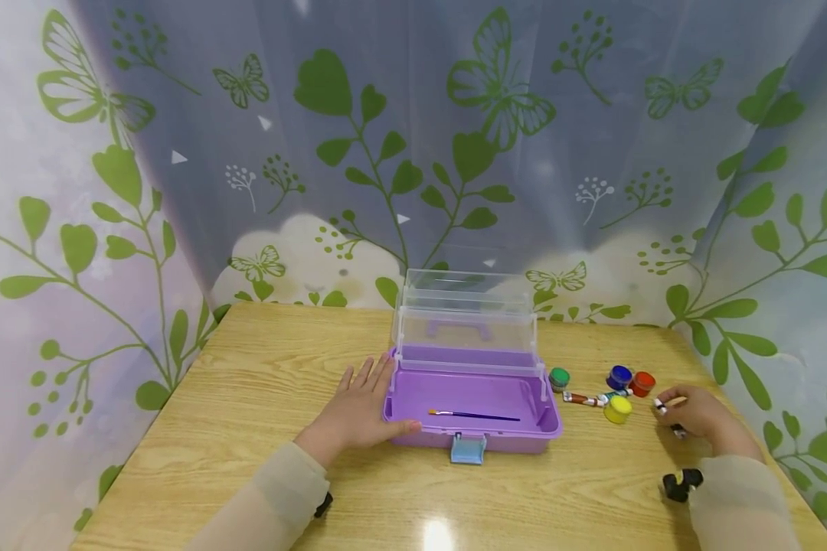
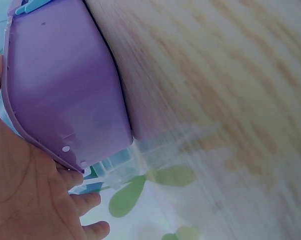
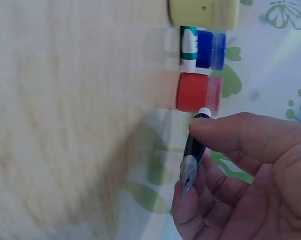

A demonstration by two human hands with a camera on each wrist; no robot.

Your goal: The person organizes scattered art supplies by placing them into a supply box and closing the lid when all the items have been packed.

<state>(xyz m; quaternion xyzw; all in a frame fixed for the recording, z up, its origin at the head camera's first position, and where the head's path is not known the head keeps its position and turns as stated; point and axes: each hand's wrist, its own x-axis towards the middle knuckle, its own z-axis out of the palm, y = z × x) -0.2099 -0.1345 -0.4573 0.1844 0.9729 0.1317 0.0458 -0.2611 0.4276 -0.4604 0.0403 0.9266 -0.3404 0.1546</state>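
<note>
Purple box [image 1: 510, 444] sits lower centre of frame, clear lid [image 1: 469, 321] up, brush [image 1: 475, 416] inside. Left hand [image 1: 358, 411] not gripping: fingers extended, laid against the box's left rim. Right hand [image 1: 699, 417], lower right, pinches a white-capped black tube [image 3: 194, 145]. Four paint pots [image 1: 619, 377] stand between box and right hand.

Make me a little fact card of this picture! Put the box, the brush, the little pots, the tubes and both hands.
Box: purple box, clear lid up
Brush: paintbrush, inside box
Pots: green pot, blue pot, red pot, yellow pot
Tubes on table: brown tube, green tube
Left hand: rests on box's left end
Right hand: pinches black tube
</note>
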